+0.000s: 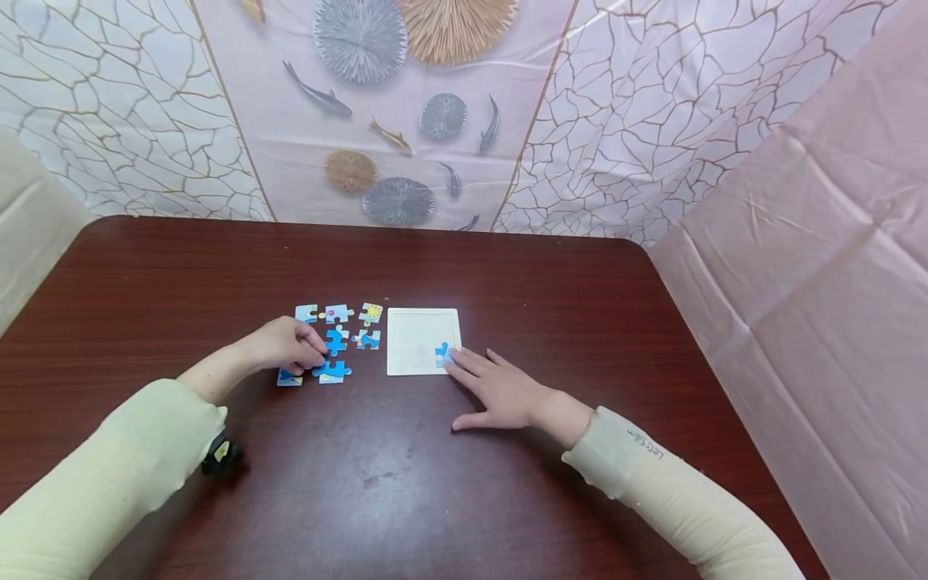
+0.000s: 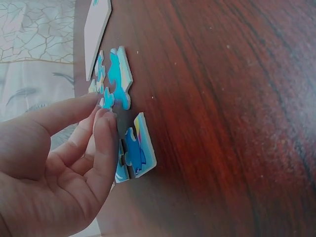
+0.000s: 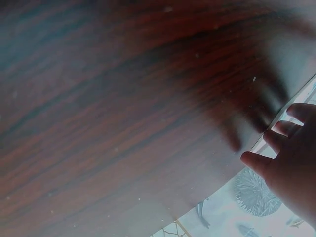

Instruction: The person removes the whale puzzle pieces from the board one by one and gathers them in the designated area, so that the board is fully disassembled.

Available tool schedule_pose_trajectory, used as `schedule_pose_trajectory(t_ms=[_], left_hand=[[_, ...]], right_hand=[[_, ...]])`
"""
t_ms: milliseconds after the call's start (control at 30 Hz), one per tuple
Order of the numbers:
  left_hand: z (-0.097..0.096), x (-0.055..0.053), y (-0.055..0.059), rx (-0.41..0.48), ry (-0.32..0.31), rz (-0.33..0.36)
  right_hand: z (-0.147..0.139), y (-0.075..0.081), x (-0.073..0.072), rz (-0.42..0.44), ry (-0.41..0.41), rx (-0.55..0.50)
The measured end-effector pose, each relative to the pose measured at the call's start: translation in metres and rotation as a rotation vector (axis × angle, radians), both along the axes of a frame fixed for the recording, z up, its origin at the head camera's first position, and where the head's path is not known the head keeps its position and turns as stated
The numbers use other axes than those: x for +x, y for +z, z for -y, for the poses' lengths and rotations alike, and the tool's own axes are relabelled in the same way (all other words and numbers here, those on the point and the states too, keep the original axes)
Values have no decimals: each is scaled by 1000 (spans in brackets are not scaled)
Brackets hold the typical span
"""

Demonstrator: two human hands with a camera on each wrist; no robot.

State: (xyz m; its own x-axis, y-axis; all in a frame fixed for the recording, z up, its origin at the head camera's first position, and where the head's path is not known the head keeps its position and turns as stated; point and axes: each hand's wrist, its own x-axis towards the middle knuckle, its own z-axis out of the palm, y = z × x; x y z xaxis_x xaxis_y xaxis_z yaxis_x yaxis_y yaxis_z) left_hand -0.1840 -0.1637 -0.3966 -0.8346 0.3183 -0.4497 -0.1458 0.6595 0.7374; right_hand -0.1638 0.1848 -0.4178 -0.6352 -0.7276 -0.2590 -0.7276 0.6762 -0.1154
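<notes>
Above the loose jigsaw pieces, my left hand (image 1: 286,345) has bent fingers, with the fingertips right beside a blue jigsaw piece (image 1: 336,341) in the middle of the group. In the left wrist view the thumb and fingertips come close together at a blue piece (image 2: 107,98); whether they grip it is hidden. Another blue piece (image 1: 332,371) lies just below, and a corner piece (image 1: 290,377) is partly under the hand. My right hand (image 1: 503,393) has spread, straight fingers, their tips touching the right edge of the square white puzzle tray (image 1: 413,330). One piece (image 1: 441,354) sits in its lower right corner.
More pieces lie at the back of the group, among them a yellow-patterned one (image 1: 371,312) and a pink-marked one (image 1: 337,313). The dark red-brown wooden table (image 1: 348,483) ends at a patterned curtain (image 1: 391,145).
</notes>
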Motion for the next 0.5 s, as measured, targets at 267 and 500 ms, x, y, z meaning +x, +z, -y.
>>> schedule_pose_trajectory(t_ms=[267, 500], left_hand=[[-8, -5, 6, 19, -16, -10], [-36, -14, 7, 87, -51, -23]], right_hand=[[-2, -1, -1, -6, 13, -38], [-3, -2, -3, -10, 25, -65]])
